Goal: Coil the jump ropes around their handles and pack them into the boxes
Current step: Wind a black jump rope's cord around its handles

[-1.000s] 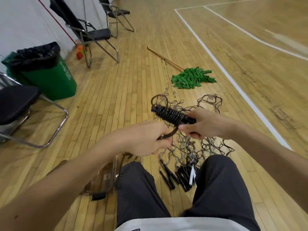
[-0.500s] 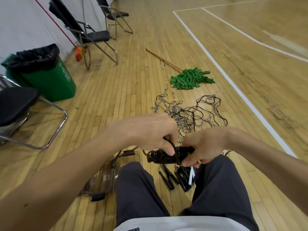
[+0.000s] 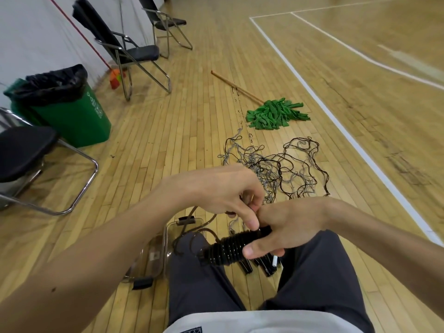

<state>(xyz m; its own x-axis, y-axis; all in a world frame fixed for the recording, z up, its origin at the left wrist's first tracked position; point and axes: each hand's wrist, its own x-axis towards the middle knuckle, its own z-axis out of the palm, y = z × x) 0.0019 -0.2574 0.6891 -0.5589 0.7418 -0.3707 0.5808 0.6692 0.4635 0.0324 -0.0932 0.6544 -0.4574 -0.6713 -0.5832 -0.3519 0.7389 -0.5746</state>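
A black jump rope coiled tightly round its handles (image 3: 230, 248) hangs above my lap, tilted down to the left. My right hand (image 3: 286, 231) grips its right end, thumb underneath. My left hand (image 3: 225, 193) pinches the rope's loose end at the top of the coil, fingertips touching the right hand. A clear plastic box (image 3: 156, 251) with black clips lies on the floor by my left knee. Several loose black handles (image 3: 262, 266) lie between my knees. A tangle of dark and grey ropes (image 3: 278, 169) spreads on the floor ahead.
A green mop (image 3: 276, 114) with a wooden stick lies beyond the tangle. A green bin (image 3: 72, 116) with a black liner stands at the left, a black folding chair (image 3: 21, 150) beside it. Two more chairs (image 3: 134, 51) stand by the wall. White court lines run at the right.
The coiled bundle has come down from chest height to just above my lap. My left hand has gone from below the coil to pinching the rope end on top of it.
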